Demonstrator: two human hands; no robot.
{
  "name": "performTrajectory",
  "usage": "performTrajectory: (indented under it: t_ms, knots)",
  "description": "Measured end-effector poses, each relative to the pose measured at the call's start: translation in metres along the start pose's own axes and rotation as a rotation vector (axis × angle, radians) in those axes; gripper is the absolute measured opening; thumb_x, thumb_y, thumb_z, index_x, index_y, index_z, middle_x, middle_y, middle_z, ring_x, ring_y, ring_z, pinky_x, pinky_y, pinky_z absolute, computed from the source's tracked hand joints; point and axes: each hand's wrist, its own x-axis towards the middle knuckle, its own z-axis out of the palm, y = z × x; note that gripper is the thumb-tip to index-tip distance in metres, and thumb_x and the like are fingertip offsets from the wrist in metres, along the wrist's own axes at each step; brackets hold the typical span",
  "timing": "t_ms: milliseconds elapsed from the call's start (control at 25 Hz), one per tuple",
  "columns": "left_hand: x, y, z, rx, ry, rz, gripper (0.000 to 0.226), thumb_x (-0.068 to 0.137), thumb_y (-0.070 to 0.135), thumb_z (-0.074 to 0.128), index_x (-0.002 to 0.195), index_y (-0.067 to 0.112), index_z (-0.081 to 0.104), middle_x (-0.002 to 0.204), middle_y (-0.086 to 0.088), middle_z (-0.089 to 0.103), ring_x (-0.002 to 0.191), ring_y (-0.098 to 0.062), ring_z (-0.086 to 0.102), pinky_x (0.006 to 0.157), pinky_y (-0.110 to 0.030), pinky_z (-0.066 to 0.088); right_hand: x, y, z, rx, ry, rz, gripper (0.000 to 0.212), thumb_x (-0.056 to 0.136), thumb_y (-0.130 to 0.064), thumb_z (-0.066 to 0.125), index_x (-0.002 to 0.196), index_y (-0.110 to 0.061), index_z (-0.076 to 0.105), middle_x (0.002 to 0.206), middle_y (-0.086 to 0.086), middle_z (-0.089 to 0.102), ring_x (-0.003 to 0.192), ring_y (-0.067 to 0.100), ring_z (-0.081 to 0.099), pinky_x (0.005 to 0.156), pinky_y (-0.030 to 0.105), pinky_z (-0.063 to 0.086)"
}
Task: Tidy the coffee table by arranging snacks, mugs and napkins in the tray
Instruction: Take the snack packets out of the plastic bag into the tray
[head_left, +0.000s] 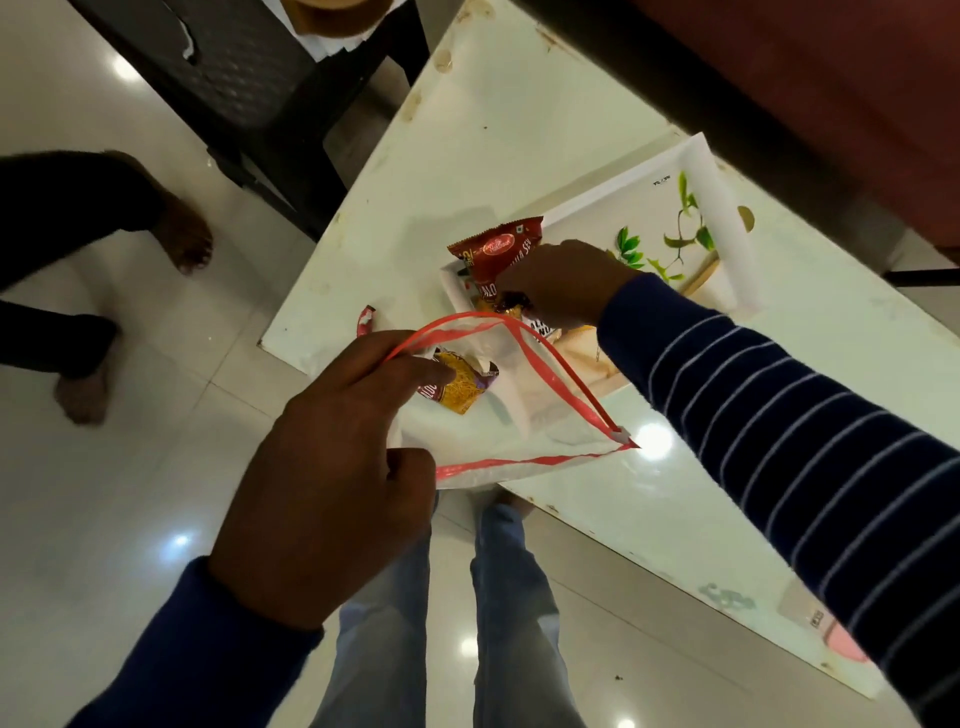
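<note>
My left hand (332, 467) grips the rim of a clear plastic bag with a red edge (519, 410), holding its mouth open over the table's near corner. Inside the bag lies a yellow and purple snack packet (460, 384). My right hand (561, 280) reaches into the white tray with a leaf print (722, 208) and closes on a small dark and gold packet (511, 304). A red snack packet (498, 254) lies in the tray's left end, next to my right fingers. More packets sit under my right hand, partly hidden.
The pale glass coffee table (493, 135) runs diagonally. A small red wrapper (365, 319) lies near its left corner. A pink object (844, 644) sits at the near right edge. A dark chair (249, 88) and another person's bare feet (184, 234) stand on the tiled floor at left.
</note>
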Motion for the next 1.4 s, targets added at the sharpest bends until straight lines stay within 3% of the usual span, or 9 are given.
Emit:
performTrajectory:
  t_ms: [160, 280, 400, 560, 680, 800, 1040, 1160, 1400]
  knots:
    - [0.002, -0.003, -0.002, 0.016, -0.015, -0.008, 0.051, 0.069, 0.001, 0.072, 0.119, 0.01, 0.067, 0.122, -0.006, 0.065, 0.086, -0.032, 0.065, 0.073, 0.007, 0.033, -0.031, -0.017, -0.039, 0.266, 0.392, 0.122, 0.037, 0.091, -0.016, 0.064, 0.128, -0.023, 0.062, 0.124, 0.004, 0.065, 0.114, 0.024, 0.06, 0.097, 0.04, 0.048]
    - [0.006, -0.005, -0.005, -0.019, -0.011, 0.0, 0.053, 0.068, -0.002, 0.071, 0.119, 0.011, 0.066, 0.121, -0.005, 0.065, 0.077, -0.02, 0.06, 0.073, 0.007, 0.034, -0.108, -0.036, -0.091, 0.837, 0.816, 0.086, 0.015, 0.085, -0.013, 0.063, 0.091, -0.023, 0.071, 0.085, -0.01, 0.073, 0.081, 0.008, 0.071, 0.073, 0.031, 0.059]
    - [0.011, -0.004, -0.005, -0.085, 0.019, 0.011, 0.051, 0.071, 0.005, 0.065, 0.122, 0.012, 0.064, 0.123, -0.004, 0.063, 0.069, -0.004, 0.047, 0.078, 0.009, 0.032, -0.16, -0.087, -0.1, 1.188, 0.462, -0.072, 0.022, 0.089, -0.016, 0.061, 0.101, -0.026, 0.076, 0.097, -0.009, 0.077, 0.09, 0.006, 0.073, 0.08, 0.023, 0.059]
    - [0.012, 0.003, -0.003, -0.128, 0.043, 0.044, 0.054, 0.071, 0.008, 0.062, 0.126, 0.007, 0.063, 0.102, 0.004, 0.063, 0.085, -0.001, 0.053, 0.09, 0.004, 0.033, -0.115, -0.14, -0.046, 0.548, 0.028, 0.166, 0.055, 0.1, -0.044, 0.045, 0.15, -0.022, 0.037, 0.155, -0.001, 0.041, 0.139, 0.017, 0.042, 0.114, 0.031, 0.03]
    - [0.009, 0.004, 0.002, -0.119, 0.029, 0.046, 0.058, 0.07, 0.013, 0.059, 0.128, 0.008, 0.062, 0.086, 0.012, 0.058, 0.069, -0.004, 0.051, 0.087, -0.006, 0.04, -0.057, -0.141, -0.022, 0.611, -0.055, 0.299, 0.033, 0.102, -0.029, 0.047, 0.122, -0.005, 0.058, 0.114, 0.014, 0.063, 0.106, 0.024, 0.06, 0.09, 0.029, 0.044]
    - [0.003, 0.003, 0.007, -0.119, 0.009, 0.001, 0.06, 0.07, 0.017, 0.057, 0.13, 0.01, 0.061, 0.126, -0.006, 0.063, 0.088, -0.012, 0.059, 0.089, -0.021, 0.048, -0.035, -0.139, -0.001, 0.907, 0.047, 0.398, 0.033, 0.096, -0.009, 0.053, 0.067, -0.024, 0.049, 0.067, -0.008, 0.046, 0.06, 0.008, 0.051, 0.059, 0.023, 0.043]
    - [0.002, -0.007, 0.016, -0.117, 0.015, -0.065, 0.061, 0.084, 0.013, 0.062, 0.143, 0.019, 0.048, 0.146, 0.002, 0.05, 0.112, -0.015, 0.059, 0.103, -0.034, 0.047, -0.061, -0.157, -0.006, 0.907, 0.197, 0.468, 0.022, 0.096, -0.001, 0.049, 0.111, 0.008, 0.064, 0.073, 0.001, 0.057, 0.068, -0.015, 0.063, 0.059, 0.003, 0.047]
    - [0.003, -0.014, 0.014, -0.107, 0.032, -0.058, 0.068, 0.081, 0.008, 0.066, 0.145, 0.018, 0.045, 0.148, 0.0, 0.047, 0.124, -0.018, 0.055, 0.099, -0.028, 0.047, -0.092, -0.164, -0.02, 0.666, 0.217, 0.384, 0.017, 0.096, -0.006, 0.043, 0.09, -0.004, 0.058, 0.081, 0.011, 0.055, 0.075, 0.024, 0.057, 0.066, 0.034, 0.045]
    - [0.007, -0.032, 0.002, -0.069, 0.072, -0.06, 0.07, 0.072, 0.016, 0.05, 0.142, 0.019, 0.048, 0.144, -0.002, 0.048, 0.118, -0.021, 0.056, 0.093, -0.031, 0.049, -0.182, -0.152, -0.057, 0.605, 0.661, 0.376, 0.014, 0.08, -0.001, 0.073, 0.082, -0.014, 0.071, 0.073, -0.008, 0.07, 0.067, 0.006, 0.064, 0.067, 0.017, 0.05]
